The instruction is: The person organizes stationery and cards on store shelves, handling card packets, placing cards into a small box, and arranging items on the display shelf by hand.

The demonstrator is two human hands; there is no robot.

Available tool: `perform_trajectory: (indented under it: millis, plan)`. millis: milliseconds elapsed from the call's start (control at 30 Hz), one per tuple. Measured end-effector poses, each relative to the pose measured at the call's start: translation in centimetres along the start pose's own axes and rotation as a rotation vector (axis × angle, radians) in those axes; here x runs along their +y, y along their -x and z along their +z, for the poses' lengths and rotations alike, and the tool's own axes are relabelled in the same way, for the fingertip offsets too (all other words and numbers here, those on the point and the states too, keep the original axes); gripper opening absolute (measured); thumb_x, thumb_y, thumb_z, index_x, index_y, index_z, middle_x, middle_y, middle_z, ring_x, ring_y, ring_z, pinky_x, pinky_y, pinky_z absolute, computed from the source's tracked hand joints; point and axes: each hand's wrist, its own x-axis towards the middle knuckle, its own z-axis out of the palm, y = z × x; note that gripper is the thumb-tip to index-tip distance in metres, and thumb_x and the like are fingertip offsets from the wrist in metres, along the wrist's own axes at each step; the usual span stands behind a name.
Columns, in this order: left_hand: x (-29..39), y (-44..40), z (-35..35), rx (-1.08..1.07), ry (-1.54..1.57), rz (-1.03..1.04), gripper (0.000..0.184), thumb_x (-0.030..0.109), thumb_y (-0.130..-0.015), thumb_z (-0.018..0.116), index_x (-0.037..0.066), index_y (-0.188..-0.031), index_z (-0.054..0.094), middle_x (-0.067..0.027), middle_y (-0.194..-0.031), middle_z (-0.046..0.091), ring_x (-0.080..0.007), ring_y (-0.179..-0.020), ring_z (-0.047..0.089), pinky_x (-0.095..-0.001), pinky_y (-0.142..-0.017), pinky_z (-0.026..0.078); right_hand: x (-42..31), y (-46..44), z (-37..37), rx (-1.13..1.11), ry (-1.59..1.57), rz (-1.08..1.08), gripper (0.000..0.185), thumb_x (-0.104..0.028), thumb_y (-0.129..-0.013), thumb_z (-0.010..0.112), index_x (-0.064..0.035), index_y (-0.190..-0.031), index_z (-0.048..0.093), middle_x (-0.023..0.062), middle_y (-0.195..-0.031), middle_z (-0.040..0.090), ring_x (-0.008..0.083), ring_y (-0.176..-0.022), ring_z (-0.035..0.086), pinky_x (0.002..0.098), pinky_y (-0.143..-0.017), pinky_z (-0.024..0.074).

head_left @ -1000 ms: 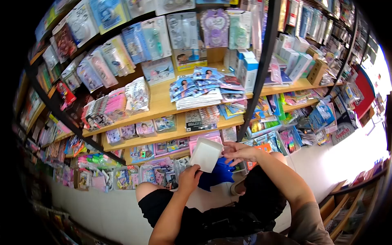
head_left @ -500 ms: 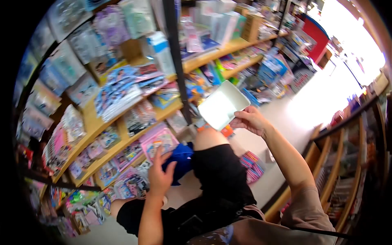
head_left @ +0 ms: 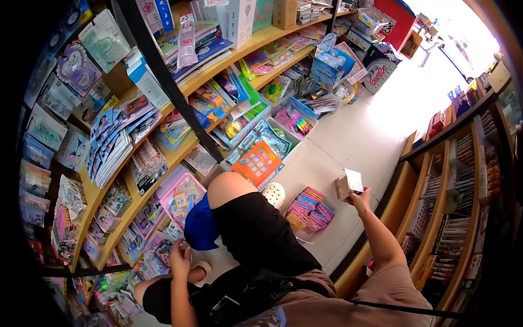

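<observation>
My right hand [head_left: 359,199] is closed on a small white-topped box [head_left: 350,184], held out over the floor to the right. Just left of the box, a clear bin [head_left: 311,210] holds pink and blue striped packets. My left hand [head_left: 180,257] is beside my left knee, near packets on the lower shelf, with its fingers curled together; whether anything is in them is too small to tell. A blue cloth-like item [head_left: 201,225] lies between my hands, against my right leg.
Shelves [head_left: 245,48] of packaged goods run along the left and top. An orange packet [head_left: 257,163] lies on a low bin by my knee. Wooden racks [head_left: 400,197] stand at the right. Tiled floor [head_left: 348,131] stretches toward a bright opening.
The view has turned to the right. The white open tray, held in both hands and then in my right hand, is no longer seen in that form; my right hand has moved down beside the striped packets.
</observation>
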Motion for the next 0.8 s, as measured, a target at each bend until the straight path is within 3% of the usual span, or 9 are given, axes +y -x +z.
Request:
perform_trajectory:
  millis: [100, 233, 267, 333, 433, 600, 700, 733, 800]
  plan:
    - [-2.4, 1.4, 0.6, -0.048, -0.072, -0.056, 0.029, 0.006, -0.078, 0.059, -0.002, -0.106, 0.054, -0.0142, -0.075, 0.063, -0.0256, -0.067, 0.062, -0.0342, -0.062, 0.047, 4.4, -4.9, -2.4, 0.19, 0.298, -0.097, 0.053, -0.004, -0.067, 0.067, -0.001, -0.105, 0.03, 0.015, -0.089, 0.053, 0.0189, -0.061, 0.059, 0.0291, -0.048, 0.0509]
    - [-6.5, 2.4, 1.1, 0.015, -0.138, -0.187, 0.028, 0.008, -0.074, 0.062, 0.0, -0.1, 0.058, -0.0171, -0.082, 0.064, -0.0293, -0.075, 0.063, -0.0352, -0.066, 0.049, 9.0, -8.1, -3.9, 0.437, 0.891, -0.772, 0.05, -0.004, -0.064, 0.066, -0.0044, -0.106, 0.038, 0.017, -0.103, 0.049, 0.0393, -0.096, 0.05, 0.0436, -0.082, 0.0404]
    - [-5.5, 2.8, 0.8, -0.03, -0.208, -0.194, 0.028, 0.009, -0.073, 0.062, 0.003, -0.1, 0.059, -0.0169, -0.083, 0.064, -0.0299, -0.077, 0.063, -0.0366, -0.067, 0.049, 4.3, -5.5, -3.5, 0.189, 0.723, -0.359, 0.047, -0.009, -0.069, 0.066, -0.0079, -0.107, 0.038, 0.0179, -0.106, 0.051, 0.0417, -0.094, 0.052, 0.0459, -0.077, 0.0422]
    - [-5.5, 3.9, 0.9, -0.02, -0.334, -0.203, 0.028, 0.017, -0.075, 0.061, 0.006, -0.101, 0.06, -0.0158, -0.081, 0.063, -0.0318, -0.075, 0.061, -0.0395, -0.066, 0.048, 7.4, -8.3, -3.1, 0.125, 0.722, -0.152, 0.042, -0.007, -0.073, 0.06, -0.0119, -0.109, 0.038, 0.0172, -0.106, 0.054, 0.0429, -0.085, 0.055, 0.048, -0.069, 0.0445]
    - [-5.3, 5.1, 1.2, -0.043, -0.355, -0.254, 0.028, 0.023, -0.075, 0.062, 0.005, -0.097, 0.061, -0.0179, -0.08, 0.063, -0.0318, -0.075, 0.062, -0.0397, -0.066, 0.048, 10.8, -8.4, -3.5, 0.071, 1.159, -0.658, 0.032, -0.012, -0.083, 0.051, -0.0077, -0.112, 0.038, 0.0215, -0.098, 0.055, 0.0405, -0.089, 0.055, 0.0481, -0.07, 0.0438]
    - [-4.0, 5.5, 2.0, -0.083, -0.357, -0.293, 0.029, 0.024, -0.076, 0.059, 0.005, -0.098, 0.06, -0.018, -0.083, 0.063, -0.0336, -0.078, 0.061, -0.0397, -0.068, 0.048, 11.0, -9.8, -3.3, -0.073, 0.943, -0.272, 0.057, -0.05, -0.09, 0.011, -0.0055, -0.111, 0.041, 0.0274, -0.1, 0.055, 0.0466, -0.093, 0.05, 0.0509, -0.08, 0.0366]
    - [-3.9, 5.2, 2.5, -0.117, -0.365, -0.298, 0.029, 0.025, -0.077, 0.058, 0.006, -0.099, 0.059, -0.0171, -0.082, 0.064, -0.033, -0.077, 0.061, -0.0393, -0.068, 0.048, 10.6, -9.9, -3.9, -0.21, 1.005, -0.417, 0.035, -0.034, -0.092, 0.031, -0.0035, -0.106, 0.04, 0.0251, -0.099, 0.053, 0.0454, -0.089, 0.051, 0.0497, -0.076, 0.0395]
    - [-4.0, 5.2, 2.7, -0.112, -0.363, -0.269, 0.029, 0.026, -0.077, 0.058, 0.005, -0.099, 0.059, -0.0167, -0.08, 0.064, -0.0325, -0.077, 0.062, -0.0392, -0.068, 0.048, 10.1, -9.6, -3.6, -0.097, 1.199, -0.607, 0.025, -0.009, -0.082, 0.047, -0.0009, -0.104, 0.039, 0.0207, -0.098, 0.049, 0.0426, -0.084, 0.053, 0.0471, -0.071, 0.0433]
    - [-3.2, 5.3, 2.6, -0.128, -0.311, -0.289, 0.029, 0.025, -0.077, 0.057, 0.005, -0.098, 0.059, -0.017, -0.08, 0.064, -0.0326, -0.076, 0.062, -0.0394, -0.067, 0.048, 9.8, -9.1, -4.1, -0.214, 1.303, -0.657, 0.034, 0.002, -0.073, 0.052, 0.0, -0.104, 0.039, 0.0182, -0.097, 0.046, 0.0401, -0.081, 0.054, 0.0455, -0.068, 0.045]
